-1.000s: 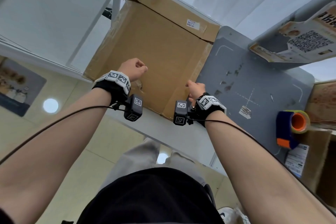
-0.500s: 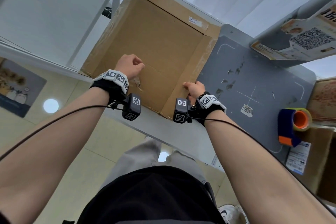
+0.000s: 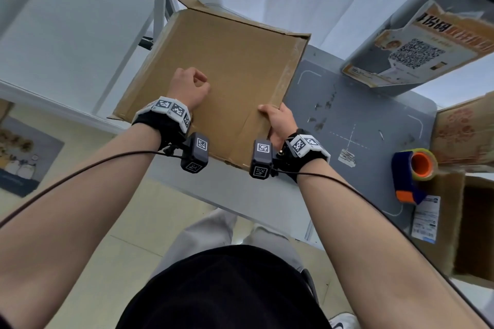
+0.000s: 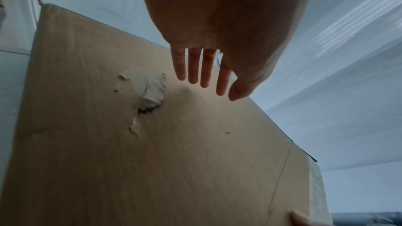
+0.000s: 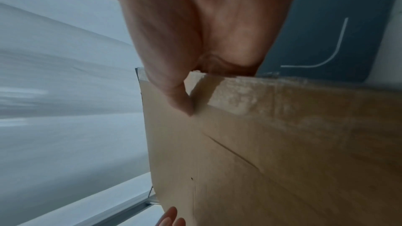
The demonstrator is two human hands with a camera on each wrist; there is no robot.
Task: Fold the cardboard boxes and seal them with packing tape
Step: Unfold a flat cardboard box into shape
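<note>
Cardboard box, still flattened, tilts over the grey table; right hand pinches its taped right edge; left hand, fingers loosely curled and grasping nothing, hovers at its face; tape dispenser sits well apart.

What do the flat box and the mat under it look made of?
The flat box: matte brown corrugated cardboard, judging by a torn patch baring pale fibre; cloudy old tape along one edge. The mat: smooth grey sheet with white printed lines, probably rubber or vinyl.

Right hand fingers hidden behind cardboard box; second box cut off by frame edge.
</note>
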